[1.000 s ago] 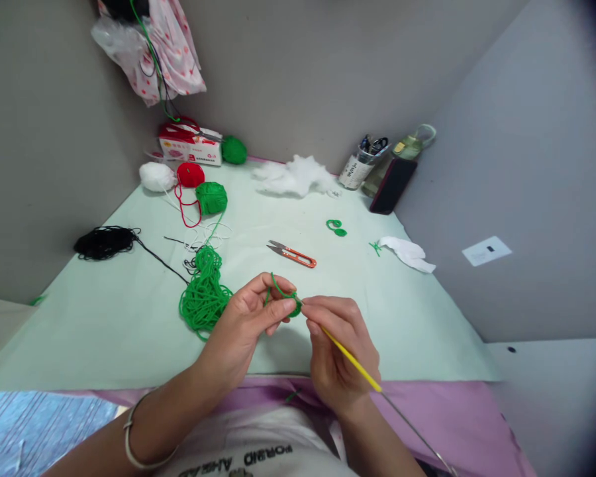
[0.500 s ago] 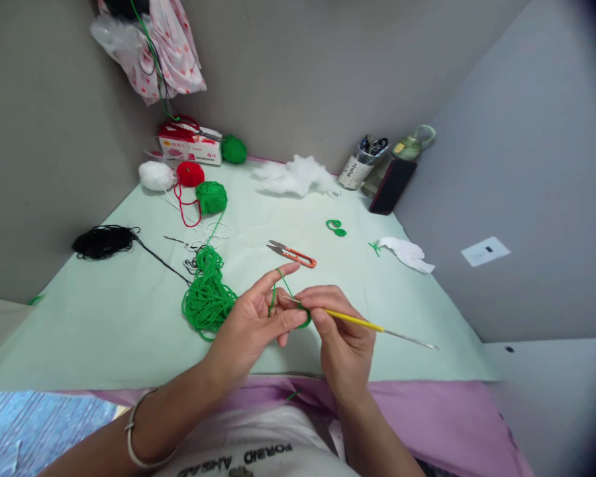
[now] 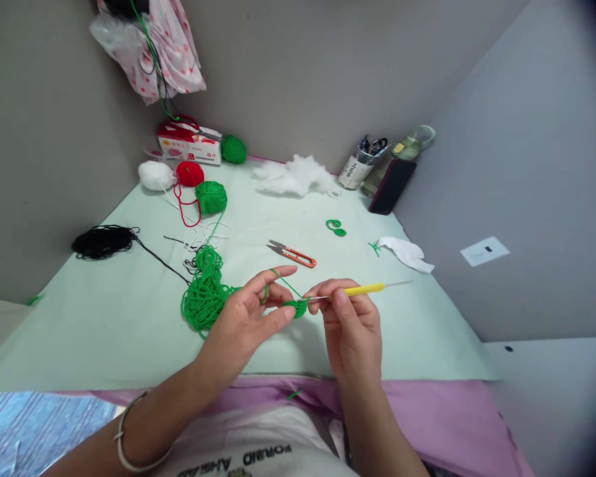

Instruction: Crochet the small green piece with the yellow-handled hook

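My left hand (image 3: 251, 317) pinches a small green crocheted piece (image 3: 297, 307) between thumb and fingers, with green yarn looped over the raised forefinger. That yarn trails left to a loose green yarn pile (image 3: 204, 295) on the pale green table (image 3: 104, 318). My right hand (image 3: 350, 318) is closed on a yellow-handled crochet hook (image 3: 362, 289), held nearly level, its metal tip at the green piece and its tail end pointing right.
Orange thread snips (image 3: 293, 254) lie just beyond my hands. Farther back are a green yarn ball (image 3: 211, 197), red yarn (image 3: 189, 174), white yarn (image 3: 155, 175), black thread (image 3: 102, 240), white stuffing (image 3: 293, 175), a small green crocheted bit (image 3: 336, 227), a jar of tools (image 3: 358, 165) and a red box (image 3: 190, 147).
The hook has swung up from pointing down to my lap to lying almost level. My left forefinger rose with the yarn, and the right hand turned and drew slightly right.
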Available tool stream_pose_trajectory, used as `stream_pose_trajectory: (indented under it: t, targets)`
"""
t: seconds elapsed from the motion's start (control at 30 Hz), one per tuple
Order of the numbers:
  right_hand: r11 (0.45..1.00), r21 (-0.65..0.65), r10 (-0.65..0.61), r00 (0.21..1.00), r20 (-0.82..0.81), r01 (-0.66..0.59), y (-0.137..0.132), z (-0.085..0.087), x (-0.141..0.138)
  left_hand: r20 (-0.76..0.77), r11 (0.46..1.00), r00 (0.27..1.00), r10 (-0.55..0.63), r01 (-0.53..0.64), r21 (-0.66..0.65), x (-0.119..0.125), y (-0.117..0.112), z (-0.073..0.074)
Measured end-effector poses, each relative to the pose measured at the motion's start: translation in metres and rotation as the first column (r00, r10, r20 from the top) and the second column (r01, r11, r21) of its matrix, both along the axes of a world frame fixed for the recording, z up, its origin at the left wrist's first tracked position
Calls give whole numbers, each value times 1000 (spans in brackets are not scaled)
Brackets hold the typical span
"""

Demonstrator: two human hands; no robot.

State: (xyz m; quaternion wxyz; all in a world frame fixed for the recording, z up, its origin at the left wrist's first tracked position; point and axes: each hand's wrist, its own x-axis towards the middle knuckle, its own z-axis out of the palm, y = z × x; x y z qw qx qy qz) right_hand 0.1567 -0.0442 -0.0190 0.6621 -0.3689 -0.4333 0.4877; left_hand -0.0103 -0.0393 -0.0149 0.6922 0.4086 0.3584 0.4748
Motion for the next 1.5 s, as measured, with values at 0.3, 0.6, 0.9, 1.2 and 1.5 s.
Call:
stream_pose_trajectory:
  t: [0.3, 0.6, 0.9, 1.2, 1.5]
  targets:
    - [986, 165, -60, 951, 303, 10, -10, 1, 6, -163, 994, 983, 81, -68, 83, 0, -2, 1]
    - [945, 326, -150, 908, 391, 16, -14, 0, 1, -286, 980, 946, 153, -107, 170, 1, -2, 1]
    - [878, 476, -271, 768, 580, -50, -17, -4, 2, -329, 942, 907, 262, -166, 292, 2, -5, -1]
    - [992, 126, -48, 980, 195, 24, -8, 0, -3, -195, 995, 979, 66, -51, 80, -4, -2, 8]
    - [997, 81, -7, 990, 140, -4, -4, 2, -1, -200, 995, 977, 75, -61, 75, -3, -2, 9]
